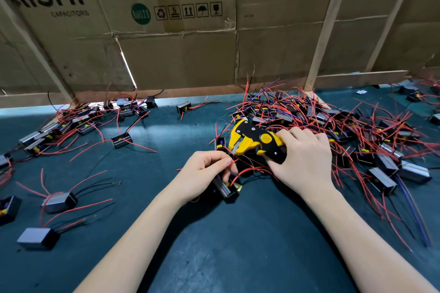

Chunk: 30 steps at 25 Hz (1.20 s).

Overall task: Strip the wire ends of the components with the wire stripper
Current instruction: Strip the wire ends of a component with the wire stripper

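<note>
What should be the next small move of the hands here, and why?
Probably guide the red wire into the stripper's open mouth. The left hand pinches that wire beside the component, and the right hand grips the wire stripper just above it.

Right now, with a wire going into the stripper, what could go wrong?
1. The left hand pinches the red wire right beside the wire stripper head; closing it could nip a fingertip.
2. The tangled pile touches the right hand; a stray lead might get caught in the tool.
3. The component hangs below the left hand; a hard pull could yank it loose.
</note>
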### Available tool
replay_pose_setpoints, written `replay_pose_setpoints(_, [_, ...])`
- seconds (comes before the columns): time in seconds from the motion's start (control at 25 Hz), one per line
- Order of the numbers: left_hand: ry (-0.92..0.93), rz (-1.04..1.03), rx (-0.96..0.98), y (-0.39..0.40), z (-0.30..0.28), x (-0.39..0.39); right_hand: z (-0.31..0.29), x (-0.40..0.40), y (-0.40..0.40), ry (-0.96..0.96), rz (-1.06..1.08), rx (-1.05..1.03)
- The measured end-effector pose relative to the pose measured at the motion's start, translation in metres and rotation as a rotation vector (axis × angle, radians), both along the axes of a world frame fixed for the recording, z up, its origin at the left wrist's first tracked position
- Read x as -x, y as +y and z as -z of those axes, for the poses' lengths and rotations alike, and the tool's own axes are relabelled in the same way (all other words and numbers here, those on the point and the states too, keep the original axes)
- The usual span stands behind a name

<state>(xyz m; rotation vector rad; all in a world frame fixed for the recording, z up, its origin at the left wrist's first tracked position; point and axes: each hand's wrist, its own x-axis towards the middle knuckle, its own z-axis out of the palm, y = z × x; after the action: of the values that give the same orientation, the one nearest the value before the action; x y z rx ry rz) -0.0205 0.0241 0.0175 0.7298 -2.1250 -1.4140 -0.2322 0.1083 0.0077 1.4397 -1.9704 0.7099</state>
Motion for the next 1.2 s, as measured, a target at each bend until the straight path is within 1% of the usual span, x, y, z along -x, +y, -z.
replay_pose_setpoints(0.36, [0.097, -0.128, -0.024, 0.001, 0.003, 0.004, 0.001, 0.003, 0.0, 0.015, 0.024, -0.029])
replay_pose_setpoints(0.56, [0.133, -0.169, -0.067, 0.003, 0.003, 0.006, 0.003, -0.001, -0.001, 0.017, 0.053, -0.053])
replay_pose_setpoints(0.68, [0.173, -0.17, -0.041, 0.004, 0.001, 0.006, 0.003, -0.003, -0.002, 0.016, 0.085, -0.091])
replay_pose_setpoints(0.84, [0.098, -0.186, 0.017, 0.006, 0.004, 0.008, 0.006, -0.008, -0.002, -0.002, 0.063, -0.102])
replay_pose_setpoints(1.04, [0.078, -0.253, -0.015, 0.009, 0.006, 0.013, 0.006, -0.01, -0.003, -0.02, 0.063, -0.08])
replay_pose_setpoints(1.2, [0.079, -0.265, -0.046, 0.008, 0.007, 0.012, 0.005, -0.01, -0.002, -0.032, 0.055, -0.07])
